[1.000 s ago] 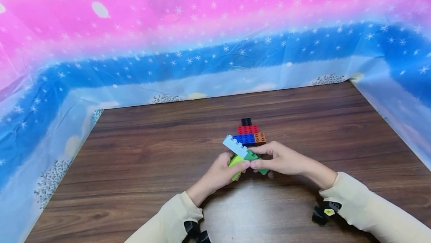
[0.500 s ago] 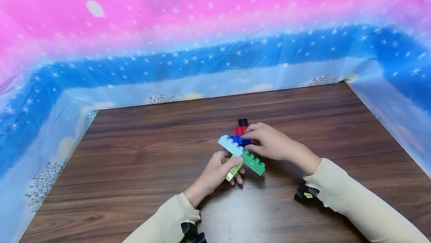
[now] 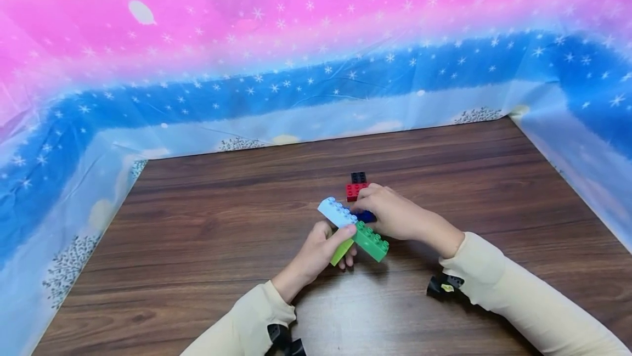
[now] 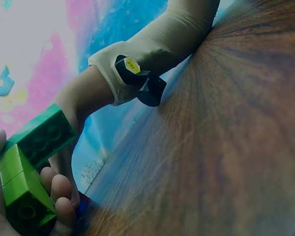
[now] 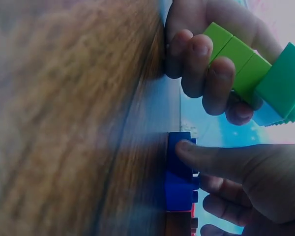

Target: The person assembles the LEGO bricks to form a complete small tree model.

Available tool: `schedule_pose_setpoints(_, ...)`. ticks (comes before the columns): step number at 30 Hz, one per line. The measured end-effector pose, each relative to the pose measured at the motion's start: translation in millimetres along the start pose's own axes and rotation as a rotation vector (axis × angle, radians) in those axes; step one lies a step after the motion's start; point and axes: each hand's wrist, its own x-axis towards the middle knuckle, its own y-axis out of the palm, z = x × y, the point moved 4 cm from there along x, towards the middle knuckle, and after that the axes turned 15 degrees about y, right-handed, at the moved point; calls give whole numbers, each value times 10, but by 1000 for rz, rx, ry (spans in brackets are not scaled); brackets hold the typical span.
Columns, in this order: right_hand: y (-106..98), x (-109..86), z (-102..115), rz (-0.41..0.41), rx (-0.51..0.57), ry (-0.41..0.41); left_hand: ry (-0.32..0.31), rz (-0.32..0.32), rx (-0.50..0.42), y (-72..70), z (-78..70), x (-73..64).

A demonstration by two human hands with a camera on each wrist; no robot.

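Observation:
My left hand (image 3: 316, 249) grips a toy building-brick assembly by its lime green bricks (image 3: 342, 253), thumb on top. A light blue brick (image 3: 337, 212) and a green brick (image 3: 372, 242) form a bar across its upper end, studs facing away. Just beyond, my right hand (image 3: 397, 214) pinches a blue brick (image 3: 365, 216) low at the table, its thumb flat against the near side in the right wrist view. Red bricks (image 3: 355, 191) lie behind it, partly covered by the right fingers. A brown brick (image 5: 178, 223) shows beside the blue one in the right wrist view.
A black brick (image 3: 358, 177) lies at the far end of the row on the wooden table (image 3: 222, 224). Patterned cloth (image 3: 296, 87) hangs along the table's back and sides. Black wrist devices (image 3: 439, 286) sit below the sleeves.
My right hand has left the held assembly and reached to the blue brick, which has shifted slightly toward me, away from the red bricks. The left hand stays nearly in place with the assembly.

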Motion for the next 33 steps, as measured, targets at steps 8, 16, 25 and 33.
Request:
schedule_pose_setpoints(8, -3, -44, 53, -29, -92, 34, -4, -6, 18, -7, -9, 0)
schedule_pose_setpoints(16, -154, 3, -79, -63, 328, 129, -14, 1, 37, -7, 0, 2)
schedule_pose_setpoints(25, -167, 4, -256, 222, 854, 306, -39, 5, 74, 6, 17, 11)
schedule_pose_setpoints(33, -161, 4, -203, 288, 916, 292, -67, 35, 109, 12, 22, 21)
